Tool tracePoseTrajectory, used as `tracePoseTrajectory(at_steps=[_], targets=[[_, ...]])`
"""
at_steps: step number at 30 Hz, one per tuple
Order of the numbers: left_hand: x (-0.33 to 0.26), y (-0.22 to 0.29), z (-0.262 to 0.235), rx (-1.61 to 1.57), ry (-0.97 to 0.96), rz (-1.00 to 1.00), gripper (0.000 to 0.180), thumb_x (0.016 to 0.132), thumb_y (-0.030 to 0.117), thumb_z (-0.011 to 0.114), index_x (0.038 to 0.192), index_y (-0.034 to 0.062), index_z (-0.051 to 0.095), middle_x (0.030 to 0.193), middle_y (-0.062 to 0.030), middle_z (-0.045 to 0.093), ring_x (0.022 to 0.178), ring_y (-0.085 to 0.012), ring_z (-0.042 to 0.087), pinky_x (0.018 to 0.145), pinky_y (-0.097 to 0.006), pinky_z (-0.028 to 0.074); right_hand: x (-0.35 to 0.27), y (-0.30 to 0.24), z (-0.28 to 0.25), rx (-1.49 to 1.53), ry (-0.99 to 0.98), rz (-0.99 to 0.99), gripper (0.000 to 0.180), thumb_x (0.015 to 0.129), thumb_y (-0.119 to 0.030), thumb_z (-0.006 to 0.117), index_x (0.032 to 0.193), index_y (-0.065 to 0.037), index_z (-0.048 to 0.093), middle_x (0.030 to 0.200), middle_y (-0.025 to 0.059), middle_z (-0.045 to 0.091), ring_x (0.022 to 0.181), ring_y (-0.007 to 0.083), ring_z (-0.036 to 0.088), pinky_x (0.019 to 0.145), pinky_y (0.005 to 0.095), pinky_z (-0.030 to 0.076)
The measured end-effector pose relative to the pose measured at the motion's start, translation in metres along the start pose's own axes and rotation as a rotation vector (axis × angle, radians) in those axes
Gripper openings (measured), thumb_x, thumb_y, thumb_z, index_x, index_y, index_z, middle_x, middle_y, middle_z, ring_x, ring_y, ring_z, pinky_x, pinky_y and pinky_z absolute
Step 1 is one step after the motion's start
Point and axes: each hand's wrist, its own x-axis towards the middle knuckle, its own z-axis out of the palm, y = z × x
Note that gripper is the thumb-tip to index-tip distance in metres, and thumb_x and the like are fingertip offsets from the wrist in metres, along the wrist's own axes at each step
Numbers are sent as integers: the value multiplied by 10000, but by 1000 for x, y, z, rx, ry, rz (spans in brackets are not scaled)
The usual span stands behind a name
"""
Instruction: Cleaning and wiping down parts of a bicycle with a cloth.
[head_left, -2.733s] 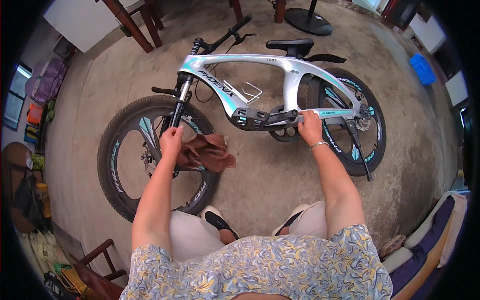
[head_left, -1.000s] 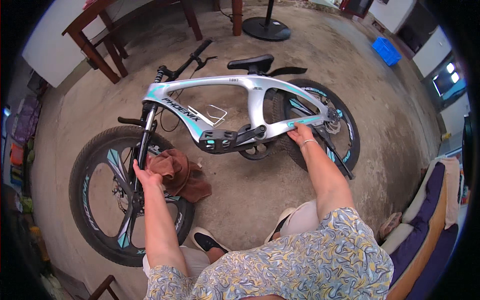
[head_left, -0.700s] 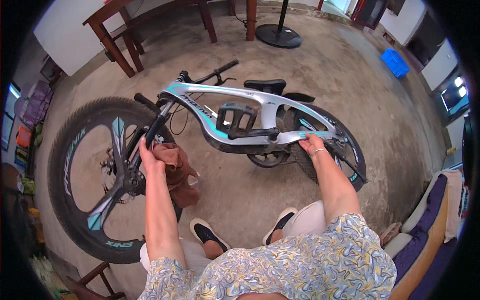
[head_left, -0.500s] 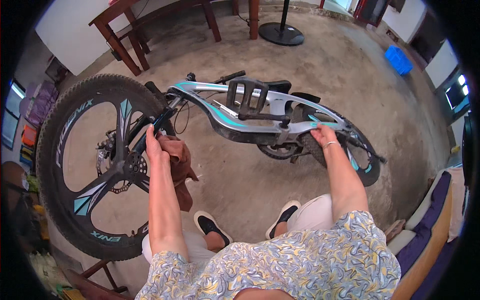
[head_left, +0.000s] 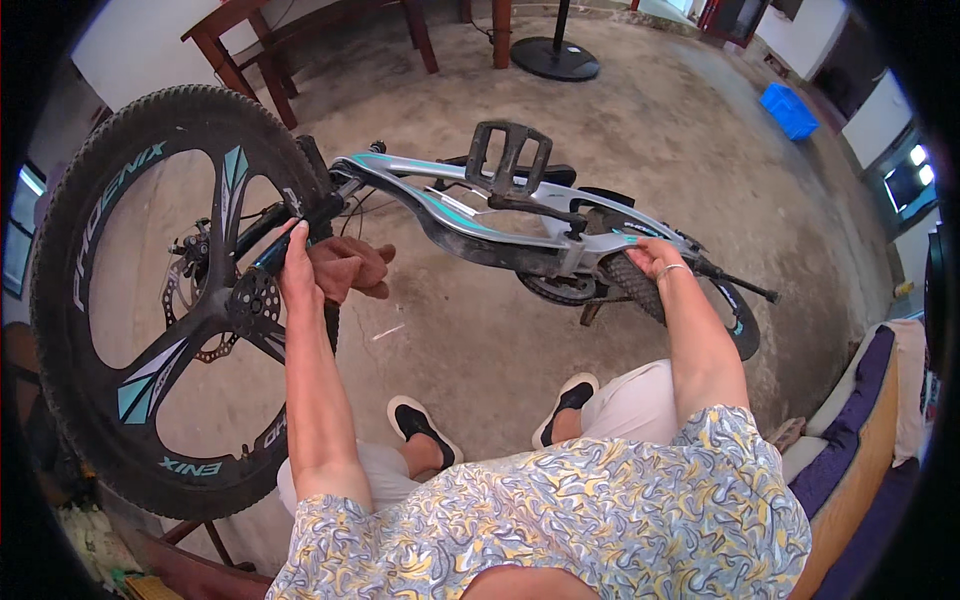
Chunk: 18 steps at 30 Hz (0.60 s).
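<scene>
Supporting the tilted bicycle (head_left: pixel 490 232), spanning ten to one o'clock, seems the step in hand: the left hand (head_left: pixel 300 270) holds its fork (head_left: pixel 268 252) and a brown cloth (head_left: pixel 350 266), the right hand (head_left: pixel 656 259) its rear frame (head_left: pixel 604 244). Next calls for balanced effort.

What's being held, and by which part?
The bicycle: left hand around the front fork, brown cloth bunched there; right hand on the rear chainstay.

Silver-and-teal bicycle frame (head_left: pixel 490 243), brown cloth (head_left: pixel 347 268)
</scene>
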Motion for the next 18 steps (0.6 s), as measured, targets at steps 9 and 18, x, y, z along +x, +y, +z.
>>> tracePoseTrajectory(at_steps=[9,18], targets=[[-18,25,7,108,-42,-98,239,786,185,697,1012,122,654,905,25,598,788,-90,533,713,-255,448,-10,-10,7,-242,176,60,191,848,-156,563,892,28,537,713,116,581,553,228,613,477,323,552],[-19,44,8,152,41,-203,232,777,183,705,998,129,659,860,40,595,725,-89,522,678,-252,445,-197,-29,137,-1406,-688,-738,329,802,-324,635,835,3,645,708,147,619,674,218,611,643,366,493]])
